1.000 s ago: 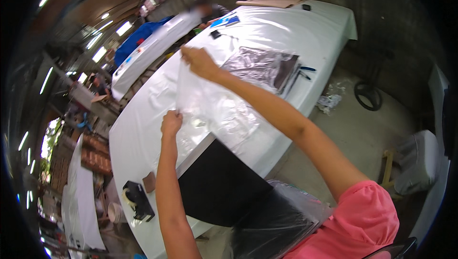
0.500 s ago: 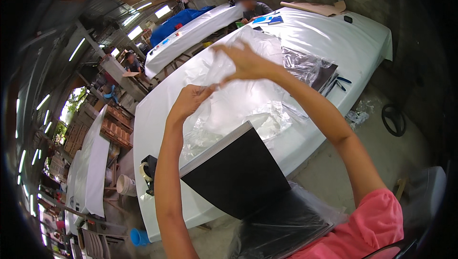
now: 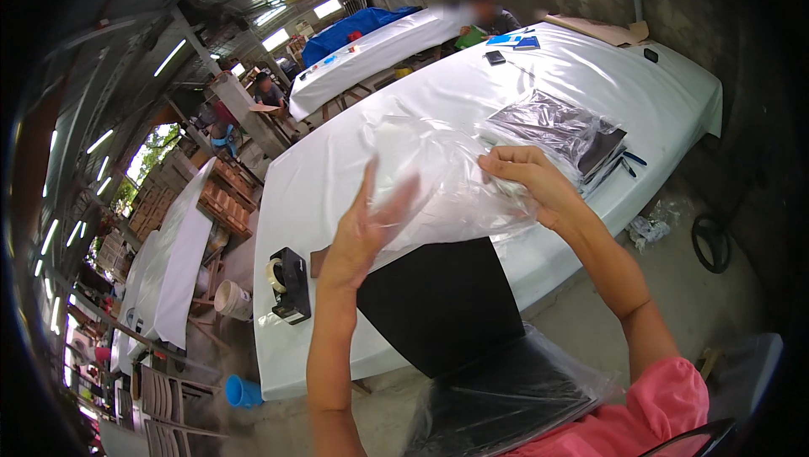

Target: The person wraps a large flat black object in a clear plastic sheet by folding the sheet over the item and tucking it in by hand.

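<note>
While the left grip is splayed, the right grip pinches clear, crinkled plastic.

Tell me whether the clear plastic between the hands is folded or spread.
Spread loosely: the clear plastic, pinched by the right hand, billows out in wrinkles toward the left hand.

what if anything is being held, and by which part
The right hand pinches the clear plastic film near its right side; the open left hand overlaps it, without a visible grip.
</note>
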Motion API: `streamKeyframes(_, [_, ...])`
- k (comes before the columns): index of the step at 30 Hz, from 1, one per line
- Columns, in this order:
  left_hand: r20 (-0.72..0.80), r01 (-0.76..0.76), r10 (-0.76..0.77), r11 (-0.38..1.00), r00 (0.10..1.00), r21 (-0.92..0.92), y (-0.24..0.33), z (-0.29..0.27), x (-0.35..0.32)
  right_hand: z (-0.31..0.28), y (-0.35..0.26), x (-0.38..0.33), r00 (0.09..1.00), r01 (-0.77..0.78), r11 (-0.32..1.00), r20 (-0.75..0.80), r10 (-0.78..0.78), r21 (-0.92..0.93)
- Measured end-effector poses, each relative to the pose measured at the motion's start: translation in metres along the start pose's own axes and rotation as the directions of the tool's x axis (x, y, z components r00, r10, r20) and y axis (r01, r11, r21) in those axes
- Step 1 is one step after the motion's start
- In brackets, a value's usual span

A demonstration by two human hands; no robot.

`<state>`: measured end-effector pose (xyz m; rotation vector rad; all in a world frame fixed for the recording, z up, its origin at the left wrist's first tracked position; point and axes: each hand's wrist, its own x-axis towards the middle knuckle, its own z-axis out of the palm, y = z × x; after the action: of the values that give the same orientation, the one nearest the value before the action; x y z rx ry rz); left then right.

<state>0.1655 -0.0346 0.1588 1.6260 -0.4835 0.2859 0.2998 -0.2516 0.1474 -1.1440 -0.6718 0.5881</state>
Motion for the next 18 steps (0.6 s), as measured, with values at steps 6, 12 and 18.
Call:
streamKeyframes(6, [-0.196, 0.205, -0.165, 0.958, 0.967, 0.202, 0.013, 0.024, -0.022, -0.009, 0.008, -0.032, 0.995, -0.063, 0.995, -0.08, 0.057, -0.072])
streamKeyframes(12, [-0.081, 0.354, -0.35, 0.935, 0.933, 0.035, 0.006, 0.05, -0.056, 0.013, 0.018, -0.069, 0.733, 0.376, 0.251, 0.12, -0.669, -0.892])
streamKeyframes(18, [0.058, 0.407, -0.426, 0.803, 0.903, -0.435, -0.005, 0.072, -0.081, 0.054, -0.012, -0.093, 0.423, 0.892, 0.073, 0.767, -0.482, -0.446])
